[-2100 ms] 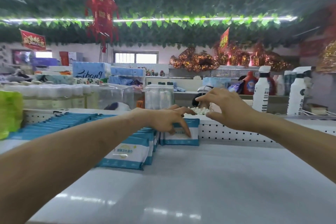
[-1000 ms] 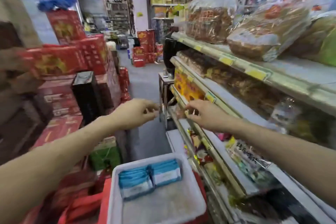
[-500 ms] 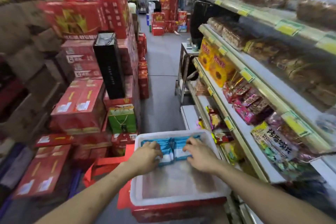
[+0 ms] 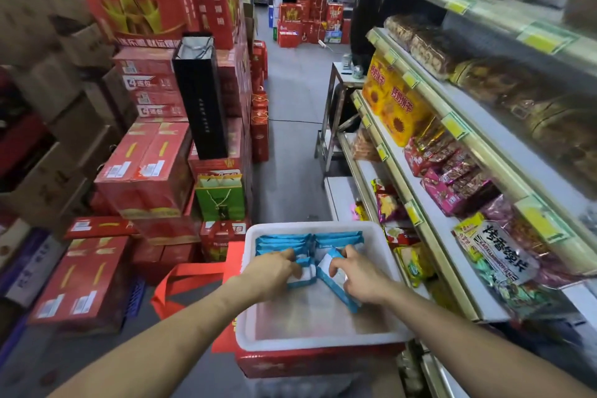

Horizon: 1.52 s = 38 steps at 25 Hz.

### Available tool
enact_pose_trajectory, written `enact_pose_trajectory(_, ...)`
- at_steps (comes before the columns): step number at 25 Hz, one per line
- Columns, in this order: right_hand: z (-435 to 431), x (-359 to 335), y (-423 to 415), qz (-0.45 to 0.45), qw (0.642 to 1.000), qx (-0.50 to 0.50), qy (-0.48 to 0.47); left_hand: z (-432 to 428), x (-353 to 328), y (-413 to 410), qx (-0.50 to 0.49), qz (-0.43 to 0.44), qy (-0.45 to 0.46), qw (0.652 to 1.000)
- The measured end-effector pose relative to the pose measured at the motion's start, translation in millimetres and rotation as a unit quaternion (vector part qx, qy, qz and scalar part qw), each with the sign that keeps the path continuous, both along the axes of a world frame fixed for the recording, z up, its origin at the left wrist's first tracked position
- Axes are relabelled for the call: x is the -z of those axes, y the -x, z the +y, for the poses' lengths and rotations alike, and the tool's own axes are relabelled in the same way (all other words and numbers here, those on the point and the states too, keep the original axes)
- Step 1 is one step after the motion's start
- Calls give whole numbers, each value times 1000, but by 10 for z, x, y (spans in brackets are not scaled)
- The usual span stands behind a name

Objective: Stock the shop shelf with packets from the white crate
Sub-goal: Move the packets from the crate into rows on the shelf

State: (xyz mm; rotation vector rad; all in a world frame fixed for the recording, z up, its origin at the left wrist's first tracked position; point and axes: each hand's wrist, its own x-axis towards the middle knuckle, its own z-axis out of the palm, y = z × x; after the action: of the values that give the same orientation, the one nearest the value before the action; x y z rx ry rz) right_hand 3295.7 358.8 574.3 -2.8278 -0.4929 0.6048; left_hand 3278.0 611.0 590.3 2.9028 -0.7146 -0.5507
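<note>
Stacked red boxes (image 4: pixel 145 171) fill the left of the aisle. The left hand (image 4: pixel 274 271) reaches into the white crate (image 4: pixel 316 343), fingers curled on a near packet (image 4: pixel 302 275) of the left row. Blue packets (image 4: pixel 284 241) stand in two short rows at the crate's far end. Its near part is bare, so it looks mostly unloaded. The right hand (image 4: pixel 358 278) grips a tilted packet (image 4: pixel 332 283). Snack shelves (image 4: pixel 452 171) line the right. Carrying these packets to the shelf remains.
</note>
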Motion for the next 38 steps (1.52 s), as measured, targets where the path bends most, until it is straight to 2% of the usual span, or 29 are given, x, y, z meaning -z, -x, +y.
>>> enact_pose_trajectory(4, -61, 19, 42, 79, 993, 57, -72, -40, 58, -23, 14, 76, 39, 996)
enact_pose_trajectory(10, -264, -419, 103, 113, 991, 44, -53, -30, -255, -106, 40, 149, 90, 984)
enact_pose_trajectory(14, -572, -1228, 92, 81, 995, 32, -58, -137, -936, -383, 91, 168, 113, 975)
enact_pose_trajectory(20, -1364, -3002, 279, -48, 999, 14, 1, -962, -2477, -895, 198, 89, 158, 963)
enact_pose_trajectory(24, -1946, -4078, 647, -107, 993, 41, 30, -1792, -3429, -876, 292, 47, 195, 935)
enact_pose_trajectory(29, -2774, -5140, 1590, -173, 976, 127, 27, -2970, -4585, -488, 400, 24, 227, 888)
enact_pose_trajectory(33, -3405, -5550, 2517, -228, 951, 202, 55, -3886, -5174, -41, 498, 8, 244, 832)
enact_pose_trajectory(36, -3818, -5678, 3368, -238, 925, 289, 65, -4635, -5390, 471, 563, 31, 249, 788)
enact_pose_trajectory(38, -4017, -5713, 3937, -230, 907, 343, 80, -5094, -5451, 842, 591, 28, 239, 770)
